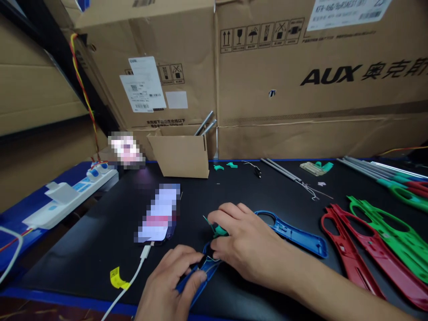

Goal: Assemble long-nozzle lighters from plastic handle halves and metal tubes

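Observation:
My left hand [167,281] grips a blue plastic handle shell [198,292], thumb on one side and fingers on the other. Thin wires and a small black part [202,261] show in the shell. Over the shell's far end, my right hand [242,243] has its fingers curled around a small green plastic piece [220,231], with a thin wire sticking out beside it. The right fingertips partly hide the far end of the shell. Just beyond my right wrist lies another blue handle shell [294,234] with a ring-shaped end.
Red handle shells [377,249] and green handle shells [394,229] lie at right, metal rods [281,168] behind. A charging phone [162,211] lies at left near a power strip [72,194]. A small cardboard box [182,154] stands before large cartons [284,98].

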A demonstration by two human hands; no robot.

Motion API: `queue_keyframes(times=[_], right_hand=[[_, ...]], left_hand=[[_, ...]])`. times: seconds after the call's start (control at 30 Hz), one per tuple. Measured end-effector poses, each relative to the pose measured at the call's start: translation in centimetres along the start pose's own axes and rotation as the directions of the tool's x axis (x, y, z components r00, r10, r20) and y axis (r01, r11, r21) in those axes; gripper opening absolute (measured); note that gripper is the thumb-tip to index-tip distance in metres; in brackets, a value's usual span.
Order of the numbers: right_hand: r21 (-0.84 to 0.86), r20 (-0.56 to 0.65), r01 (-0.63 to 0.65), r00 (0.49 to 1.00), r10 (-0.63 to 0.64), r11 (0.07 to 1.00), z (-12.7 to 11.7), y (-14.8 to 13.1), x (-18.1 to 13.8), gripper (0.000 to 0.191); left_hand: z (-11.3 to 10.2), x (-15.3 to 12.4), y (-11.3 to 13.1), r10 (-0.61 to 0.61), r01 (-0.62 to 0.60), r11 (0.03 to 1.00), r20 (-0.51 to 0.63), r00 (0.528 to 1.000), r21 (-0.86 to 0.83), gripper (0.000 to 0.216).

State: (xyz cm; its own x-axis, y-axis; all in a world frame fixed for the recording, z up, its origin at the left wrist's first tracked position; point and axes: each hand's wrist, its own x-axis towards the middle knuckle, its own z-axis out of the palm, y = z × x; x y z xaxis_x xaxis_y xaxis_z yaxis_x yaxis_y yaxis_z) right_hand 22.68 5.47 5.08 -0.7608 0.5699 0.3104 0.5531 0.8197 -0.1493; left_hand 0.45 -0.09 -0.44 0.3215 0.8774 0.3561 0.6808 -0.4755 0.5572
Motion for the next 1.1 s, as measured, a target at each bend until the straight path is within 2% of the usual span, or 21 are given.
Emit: queue_keyframes(times=[0.1,0.17,0.4,0.6,0.8,0.87,1.0,1.1], right_hand=[[-0.132,0.004,0.01,1.0,-0.01,0.991,0.3,0.0,-0.8,0.022],[-0.162,0.024,0.027,0.999,-0.023,0.986,0.3,-0.1,-1.0,0.023],[0.018,0.105,0.055,0.993,-0.057,0.998,0.3,0.0,-0.4,0.019],[0.115,0.126,-0.019,0.992,0.005,0.993,0.2,-0.6,0.1,0.016],[0.205,0.133,-0.091,0.989,0.064,0.975,1.1,-0.8,-0.2,0.021],[0.179,0.113,-0.042,0.993,0.021,0.983,1.4,-0.7,-0.3,0.021],[-0.013,0.1,0.152,0.984,-0.149,0.988,1.6,-0.6,-0.4,0.02],[-0.102,0.105,0.227,0.971,-0.217,0.968,1.5,-0.7,-0.6,0.017]], left_hand=[[0.0,0.0,0.1,0.005,-0.005,1.0,-0.002,1.0,0.001,0.017],[-0.1,0.1,0.2,0.006,-0.006,1.0,-0.007,1.0,0.004,0.018],[-0.2,0.2,0.4,-0.039,0.038,0.999,0.032,0.999,0.034,0.019],[0.2,-0.1,0.3,-0.071,0.071,0.997,0.008,0.997,-0.008,0.017],[0.0,-0.1,-0.1,-0.022,0.021,0.999,0.028,0.999,0.027,0.019],[0.0,0.0,0.0,-0.024,0.023,0.999,0.018,1.0,0.049,0.018],[0.1,0.0,0.0,-0.008,0.008,0.997,-0.001,1.0,0.073,0.021],[0.3,-0.2,-0.1,0.023,-0.022,0.998,-0.015,1.0,0.062,0.028]])
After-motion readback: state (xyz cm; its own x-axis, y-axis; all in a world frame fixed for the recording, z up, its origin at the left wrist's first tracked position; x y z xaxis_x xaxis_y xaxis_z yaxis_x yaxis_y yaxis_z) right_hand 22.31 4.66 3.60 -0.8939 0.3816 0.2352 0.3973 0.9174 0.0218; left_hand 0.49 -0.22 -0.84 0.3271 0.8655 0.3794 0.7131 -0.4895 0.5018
